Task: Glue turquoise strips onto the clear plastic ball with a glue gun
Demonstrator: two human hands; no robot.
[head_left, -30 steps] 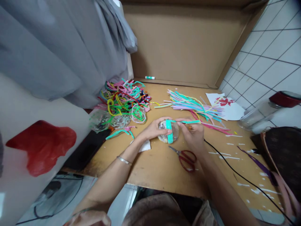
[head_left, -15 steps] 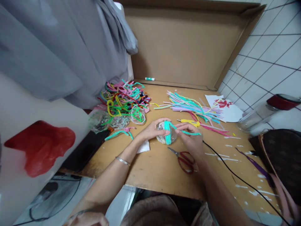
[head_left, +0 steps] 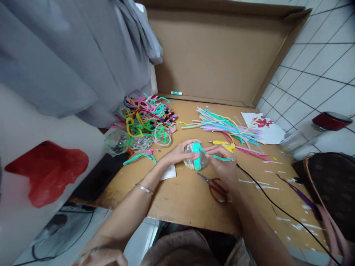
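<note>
My left hand (head_left: 180,152) is wrapped around a clear, rounded plastic piece (head_left: 203,159), its thumb resting on a teal band of pipe cleaner that runs over the middle. Between the thumb and fingers of my right hand (head_left: 222,159) is a teal pipe cleaner (head_left: 226,159); one end reaches the top of the band and the other sticks out to the right. Red-handled scissors (head_left: 217,190) lie on the table just below my hands. Beyond my right hand lies a yellow glue gun (head_left: 223,145).
Tangled colourful pipe cleaners (head_left: 144,114) and clear rounded pieces (head_left: 141,143) sit at left. A bundle of straight pipe cleaners (head_left: 222,123) lies at the back right. A black cord (head_left: 266,195) crosses the right side, near a bottle (head_left: 305,136) and a brown bag (head_left: 330,188).
My right hand has shifted slightly left, closer to the clear piece, with the pipe cleaner still pinched. My left hand keeps its hold on the piece.
</note>
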